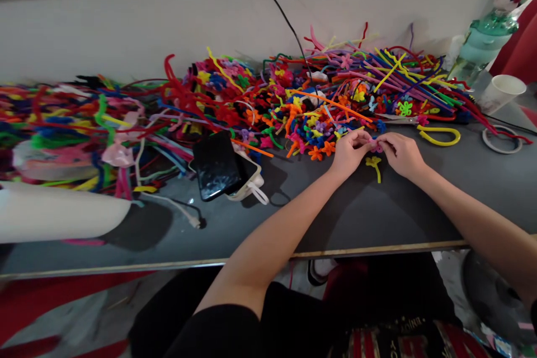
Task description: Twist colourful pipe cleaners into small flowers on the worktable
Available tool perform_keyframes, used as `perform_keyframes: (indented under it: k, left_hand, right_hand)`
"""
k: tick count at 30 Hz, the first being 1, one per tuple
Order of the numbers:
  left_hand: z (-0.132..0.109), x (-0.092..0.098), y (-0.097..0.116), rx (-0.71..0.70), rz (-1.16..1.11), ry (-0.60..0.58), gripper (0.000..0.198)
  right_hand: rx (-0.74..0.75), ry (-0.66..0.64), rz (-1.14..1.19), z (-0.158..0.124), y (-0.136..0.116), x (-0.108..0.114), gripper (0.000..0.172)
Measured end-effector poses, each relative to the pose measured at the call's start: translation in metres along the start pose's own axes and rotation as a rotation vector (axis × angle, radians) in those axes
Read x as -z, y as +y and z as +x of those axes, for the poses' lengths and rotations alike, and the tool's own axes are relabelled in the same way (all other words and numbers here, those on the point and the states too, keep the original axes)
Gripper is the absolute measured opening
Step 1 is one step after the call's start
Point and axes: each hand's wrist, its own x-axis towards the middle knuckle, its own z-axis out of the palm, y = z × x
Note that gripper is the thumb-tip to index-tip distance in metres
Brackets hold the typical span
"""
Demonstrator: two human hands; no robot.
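Both hands meet at the front of a colourful heap on the grey table. My left hand [351,153] pinches one side of a small pinkish-purple pipe-cleaner flower [376,146]. From the other side, my right hand [401,153] grips the same piece with thumb and forefinger. The fingers partly cover it, so its full shape is hidden. Just below the hands lies a yellow pipe-cleaner flower [373,163] with a short stem. Small finished flowers in orange [321,151], pink and blue lie beside my left hand.
Loose pipe cleaners [413,81] pile along the wall. Scissors [396,119] and a yellow loop [440,137] lie beyond my right hand. Rightward are a tape roll [502,140], a paper cup [503,94] and a green bottle [482,47]. Leftward sit a black phone [216,168] and a cable [174,207].
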Motion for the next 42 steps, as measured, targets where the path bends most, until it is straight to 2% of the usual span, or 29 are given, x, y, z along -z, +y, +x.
perform_keyframes:
  k: [5, 7, 9, 12, 14, 17, 20, 25, 29, 33, 39, 42]
  left_hand:
    - [-0.001, 0.0, 0.002, -0.036, 0.016, -0.031, 0.031]
    - [-0.002, 0.0, 0.003, -0.05, 0.009, -0.004, 0.032]
    - [-0.004, -0.002, 0.005, -0.057, -0.012, 0.045, 0.033]
    - [-0.013, -0.01, 0.009, -0.018, -0.092, 0.13, 0.032]
    - [-0.019, -0.017, 0.011, 0.039, -0.159, 0.176, 0.033]
    - [-0.024, -0.023, 0.012, 0.085, -0.161, 0.179, 0.034]
    - [-0.022, -0.018, 0.012, -0.015, 0.038, 0.143, 0.027]
    - [-0.014, 0.0, 0.016, -0.268, 0.466, 0.05, 0.018]
    - [-0.011, 0.005, 0.019, -0.35, 0.613, 0.013, 0.015]
    - [-0.011, 0.004, 0.016, -0.284, 0.581, 0.019, 0.012]
    - [-0.009, 0.005, 0.012, -0.063, 0.401, -0.023, 0.021]
    - [-0.008, 0.006, 0.012, -0.07, 0.432, -0.033, 0.022]
  right_hand:
    - [-0.018, -0.049, 0.105, -0.004, -0.003, 0.007, 0.02]
    - [-0.049, -0.051, 0.169, -0.004, -0.006, 0.005, 0.018]
    - [-0.083, 0.004, 0.219, -0.004, -0.01, 0.0, 0.02]
    - [-0.206, 0.076, 0.326, -0.004, -0.013, -0.009, 0.022]
    - [-0.278, 0.06, 0.419, -0.005, -0.011, -0.01, 0.024]
    - [-0.307, 0.026, 0.483, -0.005, -0.006, -0.006, 0.026]
    - [-0.285, -0.029, 0.434, -0.001, 0.0, 0.002, 0.027]
    - [-0.214, -0.224, 0.349, 0.006, 0.008, 0.007, 0.03]
    - [-0.198, -0.212, 0.226, 0.005, 0.004, 0.006, 0.024]
    - [-0.165, -0.163, 0.126, 0.002, -0.002, 0.005, 0.019]
    - [-0.084, -0.191, 0.04, 0.003, -0.001, 0.005, 0.013]
    - [-0.051, -0.206, -0.023, 0.003, 0.0, 0.005, 0.014]
